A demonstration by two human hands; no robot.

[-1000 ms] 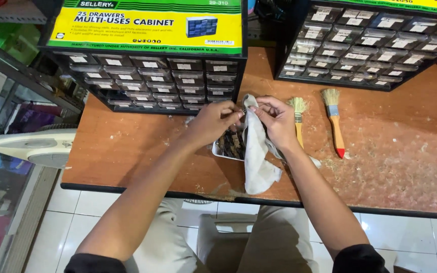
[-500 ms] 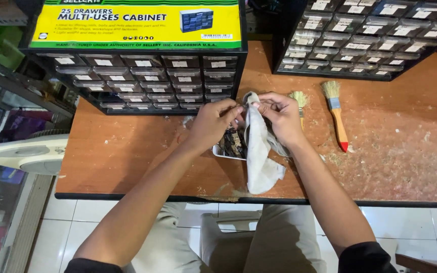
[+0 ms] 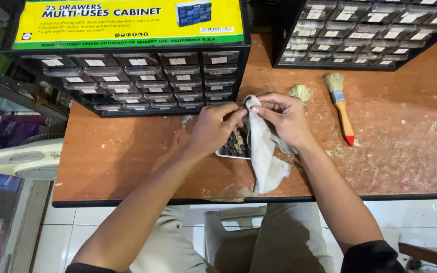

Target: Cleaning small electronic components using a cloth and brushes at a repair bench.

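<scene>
Grey cloth (image 3: 265, 151) pinched at its top edge by fingers of both left hand (image 3: 212, 130) and right hand (image 3: 285, 117); the rest hangs below onto the worktop (image 3: 117, 151). Just under the fingers sits a small tray (image 3: 234, 146) of dark parts, not emptied. Orange-handled brush (image 3: 341, 105) lies untouched, well right of the fingers.

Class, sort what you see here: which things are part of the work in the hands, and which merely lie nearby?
In use: left hand, right hand, grey cloth, small tray of dark parts.

Lying about: two brushes, two drawer cabinets, white fan.
</scene>
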